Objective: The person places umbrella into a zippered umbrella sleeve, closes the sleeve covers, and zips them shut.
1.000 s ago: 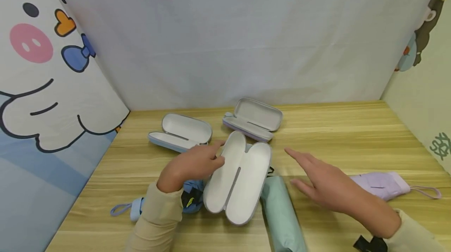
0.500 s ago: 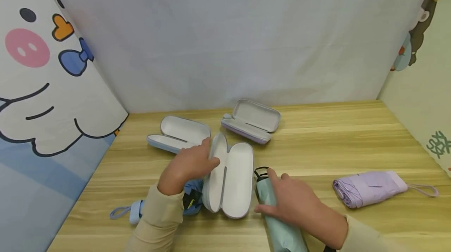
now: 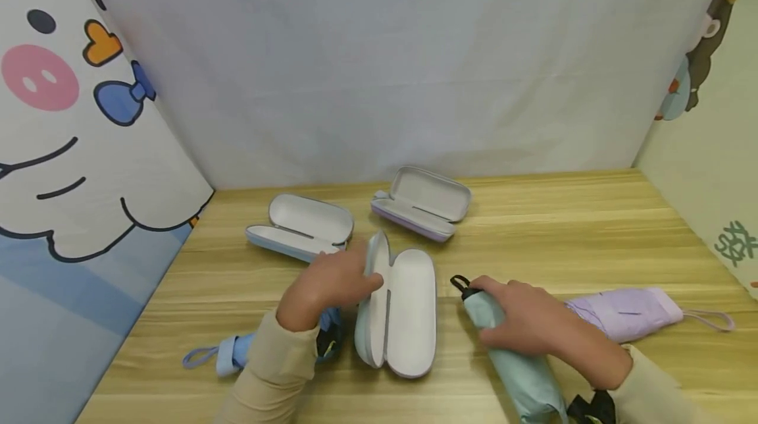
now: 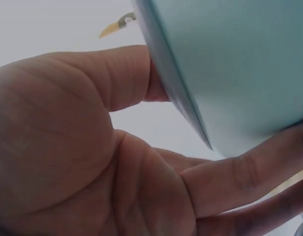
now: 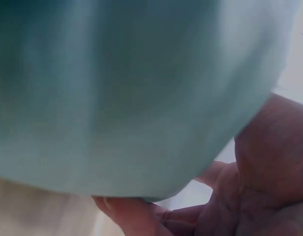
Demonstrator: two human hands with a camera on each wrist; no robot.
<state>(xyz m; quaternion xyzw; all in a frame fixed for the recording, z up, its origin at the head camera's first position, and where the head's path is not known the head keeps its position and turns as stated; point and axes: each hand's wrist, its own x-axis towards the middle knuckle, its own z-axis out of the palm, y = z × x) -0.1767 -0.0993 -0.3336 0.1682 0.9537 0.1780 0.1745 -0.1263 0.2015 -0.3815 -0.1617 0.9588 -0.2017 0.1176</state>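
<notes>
My left hand (image 3: 331,286) pinches one half of an open glasses case (image 3: 411,312), thumb on the white inside and fingers on the pale green shell (image 4: 235,64). The case stands with both halves spread, its long side pointing away from me. To its right, my right hand (image 3: 527,318) grips a folded pale green umbrella (image 3: 527,381) near its black-looped end. In the right wrist view the umbrella cloth (image 5: 127,108) fills most of the picture, with fingers under its edge. Whether the umbrella is lifted off the table, I cannot tell.
Behind are an open blue glasses case (image 3: 310,216) and an open purple one (image 3: 431,193). A folded blue umbrella (image 3: 233,353) lies partly under my left forearm. A folded lilac umbrella (image 3: 636,313) lies on the right. A pale cloth wall (image 3: 414,68) bounds the wooden table (image 3: 562,226).
The pale green case has come down from a raised tilt, and its held half has swung more upright. My right hand has moved onto the green umbrella, which has shifted right.
</notes>
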